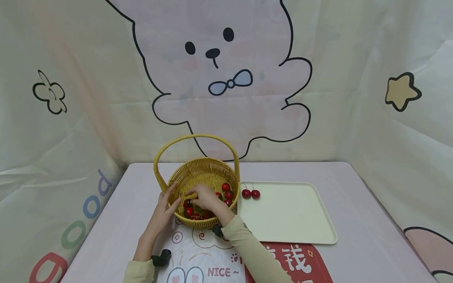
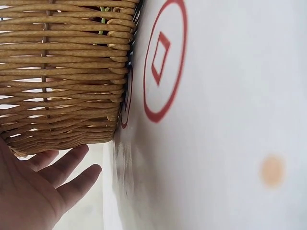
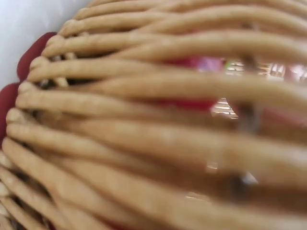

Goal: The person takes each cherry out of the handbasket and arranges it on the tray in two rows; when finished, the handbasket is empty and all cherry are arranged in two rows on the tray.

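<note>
A yellow woven basket (image 1: 199, 225) with a tall arched handle stands on the table and holds several red cherries (image 1: 228, 194). My left hand (image 1: 163, 212) rests at the basket's left side, thumb and fingers spread at its rim. In the left wrist view, the fingers (image 2: 72, 167) of that hand extend beside the wicker wall. Over the rim, my right hand (image 1: 207, 198) reaches inside the basket. Its fingertips are at a dark red cherry (image 1: 187, 203) on the left; whether they pinch it is unclear. Only blurred wicker (image 3: 144, 139) fills the right wrist view, hiding that hand.
To the right of the basket lies a cream tray (image 1: 290, 214), with two stemmed cherries (image 1: 251, 193) near its back left corner. A printed cloth (image 1: 205, 261) covers the table's front. Behind the table hangs a curtain (image 1: 233, 114) with a cartoon bear.
</note>
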Demonstrator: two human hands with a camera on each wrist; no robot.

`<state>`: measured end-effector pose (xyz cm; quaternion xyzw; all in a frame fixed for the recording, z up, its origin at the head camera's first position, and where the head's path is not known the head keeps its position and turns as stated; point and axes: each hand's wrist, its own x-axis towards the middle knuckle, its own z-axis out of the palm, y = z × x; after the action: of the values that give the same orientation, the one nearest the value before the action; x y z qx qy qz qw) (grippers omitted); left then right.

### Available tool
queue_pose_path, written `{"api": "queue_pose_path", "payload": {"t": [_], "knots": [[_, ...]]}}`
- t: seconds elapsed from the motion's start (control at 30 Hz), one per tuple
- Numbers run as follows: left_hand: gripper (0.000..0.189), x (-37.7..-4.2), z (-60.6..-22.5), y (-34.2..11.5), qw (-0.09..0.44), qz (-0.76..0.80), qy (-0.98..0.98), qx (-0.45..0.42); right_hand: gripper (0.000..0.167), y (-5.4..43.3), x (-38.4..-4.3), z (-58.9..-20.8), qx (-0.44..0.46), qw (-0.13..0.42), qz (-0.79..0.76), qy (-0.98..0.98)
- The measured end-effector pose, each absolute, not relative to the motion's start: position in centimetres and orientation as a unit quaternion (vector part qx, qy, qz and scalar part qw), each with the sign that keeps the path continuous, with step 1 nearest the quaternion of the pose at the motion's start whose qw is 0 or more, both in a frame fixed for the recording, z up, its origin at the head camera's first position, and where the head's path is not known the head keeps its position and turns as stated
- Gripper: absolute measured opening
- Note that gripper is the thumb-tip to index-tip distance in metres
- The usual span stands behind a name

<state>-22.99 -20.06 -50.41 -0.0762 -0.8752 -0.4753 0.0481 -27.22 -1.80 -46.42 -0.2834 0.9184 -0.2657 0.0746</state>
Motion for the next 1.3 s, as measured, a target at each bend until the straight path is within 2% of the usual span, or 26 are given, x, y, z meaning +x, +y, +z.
{"api": "queue_pose_path", "payload": {"t": [0.3,0.53,1.3], "knots": [[0.058,-22.8,-50.4,-20.5,0.053,-0.478,-0.873,-0.083,0.037,-2.8,-27.1,-46.6,-0.318,0.063,-0.211,0.922],[0.058,-22.6,-50.5,-20.7,0.05,-0.483,-0.871,-0.08,0.035,-3.1,-27.0,-47.2,-0.339,0.053,-0.17,0.924],[0.06,-22.8,-50.3,-20.1,0.049,-0.483,-0.87,-0.084,0.032,-1.6,-27.3,-46.5,-0.326,0.062,-0.31,0.891]]}}
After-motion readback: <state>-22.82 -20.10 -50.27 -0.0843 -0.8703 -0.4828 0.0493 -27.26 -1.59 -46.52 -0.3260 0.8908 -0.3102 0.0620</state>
